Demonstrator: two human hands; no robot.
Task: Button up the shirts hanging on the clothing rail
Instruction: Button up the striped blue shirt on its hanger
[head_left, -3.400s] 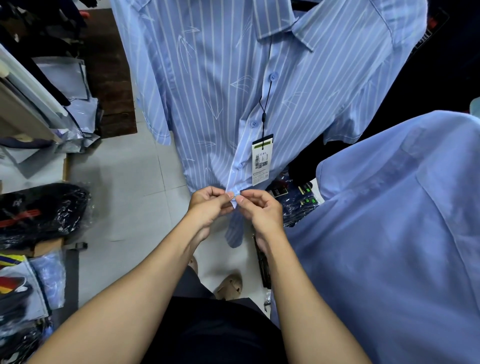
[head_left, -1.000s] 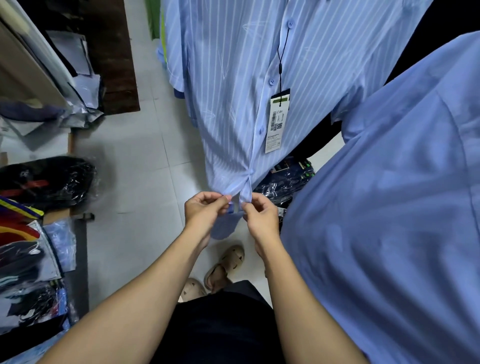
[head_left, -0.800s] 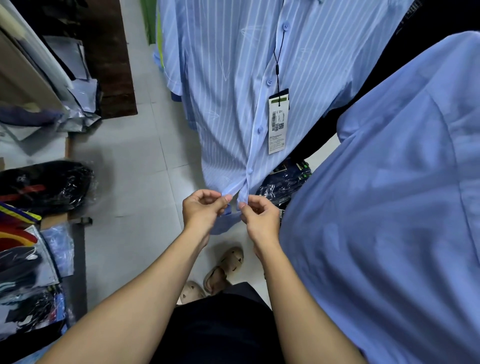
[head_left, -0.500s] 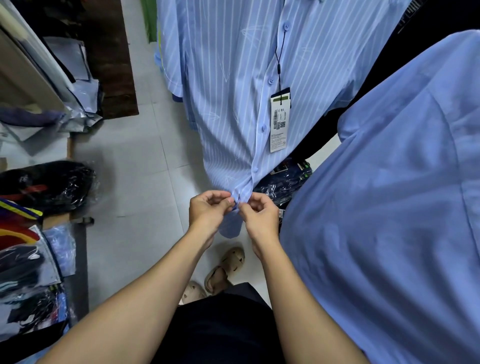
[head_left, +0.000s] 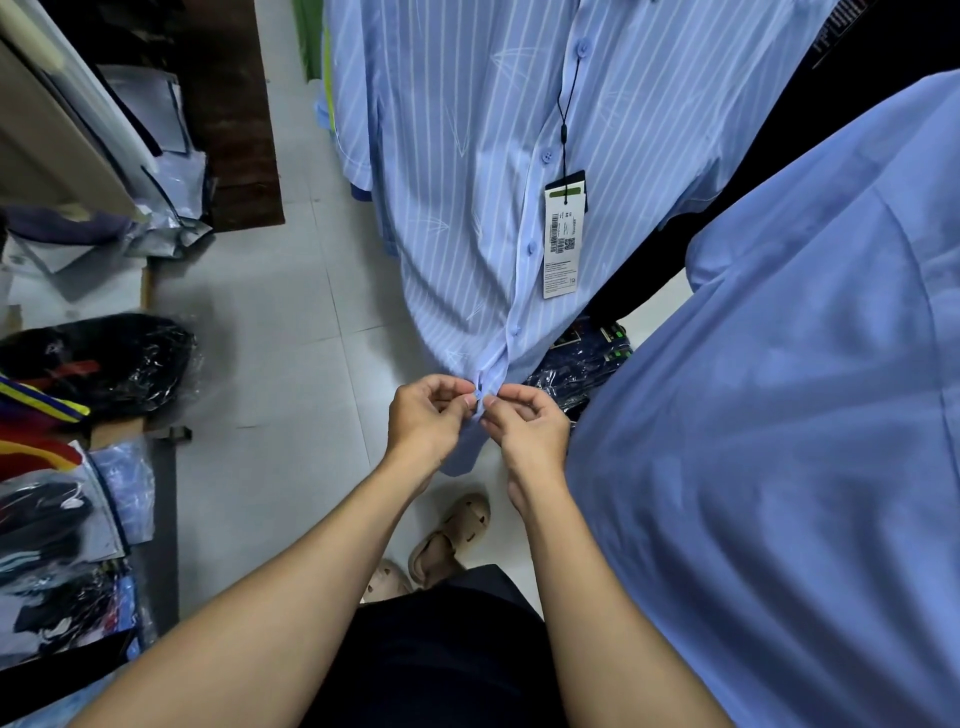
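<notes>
Head view: a striped shirt (head_left: 467, 171) hangs in front of the person, its buttoned placket running down and slightly leftward toward the hands, with a price tag (head_left: 563, 241) dangling on a black cord just right of the placket. The left hand (head_left: 423, 415) and right hand (head_left: 527, 421) meet at the bottom of the placket, close above the hem. Each grip is clamped on shirt fabric: the left fingertips (head_left: 470, 400) pinch one front edge, the right fingertips (head_left: 488, 401) pinch the other, and the two pinches nearly touch. Whether a button sits between them is too small to tell.

The placket's long axis points straight from the collar region down into the gap between the two grips, so both hands are equally near the spot being worked. Several buttons above look fastened; judging from that, this is the lowest one. A plain blue shirt (head_left: 779, 415) hangs close on the right, beside the right forearm.
</notes>
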